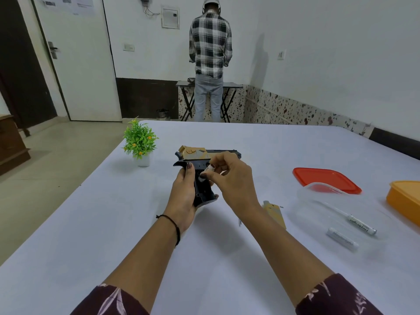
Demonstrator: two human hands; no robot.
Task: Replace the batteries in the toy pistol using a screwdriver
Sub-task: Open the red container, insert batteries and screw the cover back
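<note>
The dark blue and gold toy pistol [204, 156] is held above the white table [113, 223], its open grip facing me. My left hand [183, 192] grips the pistol's handle from the left. My right hand [234, 178] pinches a white battery [207, 171] at the open compartment in the grip. The gold battery cover [276, 214] lies on the table to the right, with a small screw [281, 207] beside it. A screwdriver [351, 218] and another white battery [343, 239] lie inside a clear container [304, 194].
A red lid [318, 177] lies behind the clear container, and an orange box [406, 201] stands at the right edge. A small potted plant [141, 142] stands at the table's far left. A person in a checked shirt [210, 42] stands at a far table, back turned.
</note>
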